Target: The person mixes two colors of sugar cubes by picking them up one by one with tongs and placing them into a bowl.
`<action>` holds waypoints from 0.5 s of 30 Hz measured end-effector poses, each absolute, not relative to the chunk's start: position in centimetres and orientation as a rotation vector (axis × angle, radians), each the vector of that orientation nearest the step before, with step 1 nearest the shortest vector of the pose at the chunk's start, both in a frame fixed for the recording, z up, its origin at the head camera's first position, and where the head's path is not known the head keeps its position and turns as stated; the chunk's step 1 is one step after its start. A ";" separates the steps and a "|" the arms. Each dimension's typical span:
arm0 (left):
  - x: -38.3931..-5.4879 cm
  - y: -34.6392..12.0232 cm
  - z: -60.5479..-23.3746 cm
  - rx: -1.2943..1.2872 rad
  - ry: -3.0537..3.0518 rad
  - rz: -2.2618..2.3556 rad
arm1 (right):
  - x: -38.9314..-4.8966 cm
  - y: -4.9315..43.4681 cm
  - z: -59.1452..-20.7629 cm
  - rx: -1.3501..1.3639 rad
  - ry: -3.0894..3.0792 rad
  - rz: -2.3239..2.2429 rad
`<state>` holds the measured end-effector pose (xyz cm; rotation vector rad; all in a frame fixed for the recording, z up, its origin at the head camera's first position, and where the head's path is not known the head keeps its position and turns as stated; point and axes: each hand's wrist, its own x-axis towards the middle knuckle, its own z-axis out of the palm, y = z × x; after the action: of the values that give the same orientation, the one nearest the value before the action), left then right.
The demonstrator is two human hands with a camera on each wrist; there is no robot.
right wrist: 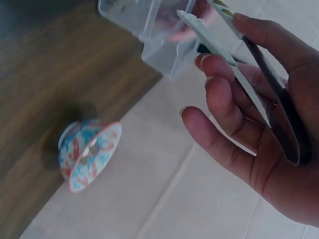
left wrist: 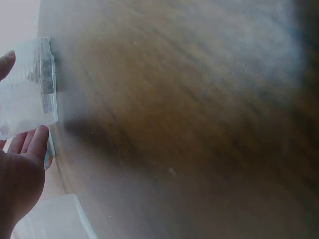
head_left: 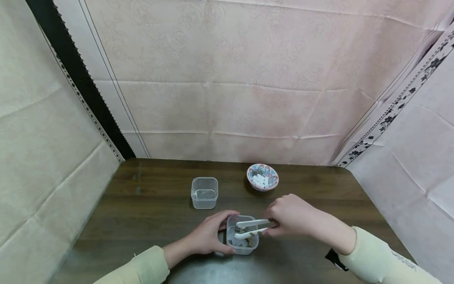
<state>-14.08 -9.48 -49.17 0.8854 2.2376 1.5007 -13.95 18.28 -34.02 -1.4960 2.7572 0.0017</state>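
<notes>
- Pale rose-patterned cloth (head_left: 241, 71) hangs behind and at both sides.
- Dark wooden tabletop (head_left: 152, 197) carries the containers and bowl.
- Left hand (head_left: 210, 236): grips the near container, thumb on one side, fingers on the other.
- Right hand (head_left: 289, 215): pinches the tongs between thumb and fingers, above the table.
- Near container (head_left: 242, 251), clear plastic, stands upright between the hands; small greyish-brown pieces (head_left: 250, 241) lie inside.
- Far container (head_left: 204, 203), also clear plastic, stands beyond the left hand.
- Patterned bowl (head_left: 272, 179), red-rimmed, stands beyond the right hand.
- White-tipped tongs (head_left: 253, 223) reach over the near container, arms apart.
- Small white pieces (head_left: 260, 180) lie in the bowl.
</notes>
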 end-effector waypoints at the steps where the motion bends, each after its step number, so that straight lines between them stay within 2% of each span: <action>1: -14.1 -9.5 -49.2 0.886 2.238 1.501 | -13.9 17.9 -34.2 -1.506 2.756 0.033; 15: -14.2 -9.5 -49.3 0.892 2.231 1.509 | -13.2 14.7 -36.6 -1.619 2.760 0.471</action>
<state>-14.17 -9.53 -49.30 0.8919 2.2310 1.5086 -13.16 14.74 -36.63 -1.6187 2.7605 0.4713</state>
